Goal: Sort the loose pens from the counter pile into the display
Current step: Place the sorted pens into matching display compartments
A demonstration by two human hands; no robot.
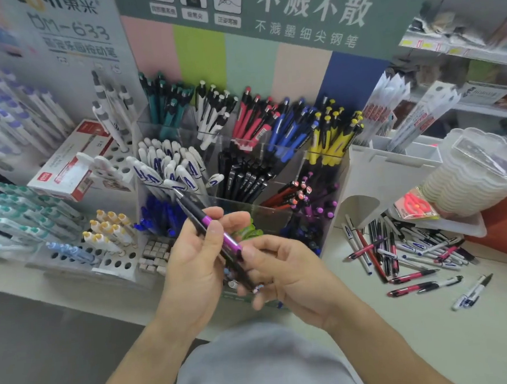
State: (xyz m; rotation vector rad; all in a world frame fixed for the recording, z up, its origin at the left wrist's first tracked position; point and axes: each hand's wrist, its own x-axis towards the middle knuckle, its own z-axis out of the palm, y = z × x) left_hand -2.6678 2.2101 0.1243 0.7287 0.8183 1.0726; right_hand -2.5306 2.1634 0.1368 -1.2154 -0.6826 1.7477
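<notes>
Both hands hold one purple-and-black pen [216, 238] in front of the clear display [274, 166]. The left hand [197, 263] pinches its middle, thumb on the purple band; the right hand [287, 273] curls around the lower end. Its silver tip points toward 11 o'clock. The loose pile [407, 253] lies on the desk [433, 329] at 3 o'clock.
</notes>
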